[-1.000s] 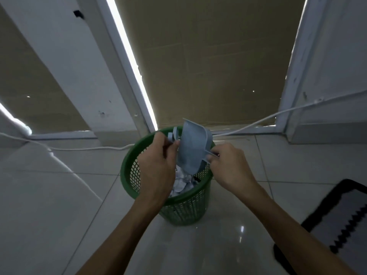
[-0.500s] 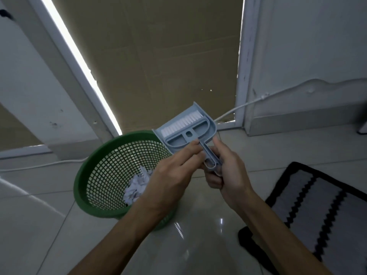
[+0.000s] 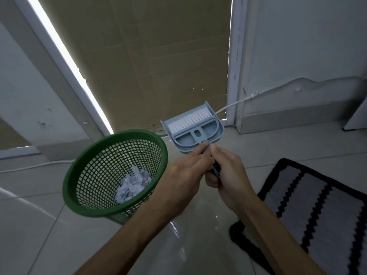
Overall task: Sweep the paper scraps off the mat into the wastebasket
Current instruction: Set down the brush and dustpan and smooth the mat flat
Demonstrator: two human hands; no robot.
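A green mesh wastebasket (image 3: 83, 171) stands on the tiled floor at left, with a heap of white paper scraps (image 3: 132, 185) at its bottom. To its right I hold a small blue dustpan (image 3: 215, 129) with a white-bristled brush (image 3: 188, 121) nested inside it. My right hand (image 3: 226, 175) is closed around the handles. My left hand (image 3: 184, 175) pinches the same handles where they meet the pan. The black, grey and white zigzag mat (image 3: 317, 207) lies at lower right; no scraps show on its visible part.
A doorway covered with brown cardboard (image 3: 151, 62) is straight ahead, framed by white posts. A white cable (image 3: 238, 102) runs along the wall base. Glossy floor tiles (image 3: 39, 231) spread around the basket.
The dustpan has come out of the basket and moved right, now level with the brush nested in it. My view has swung right, showing more of the mat.
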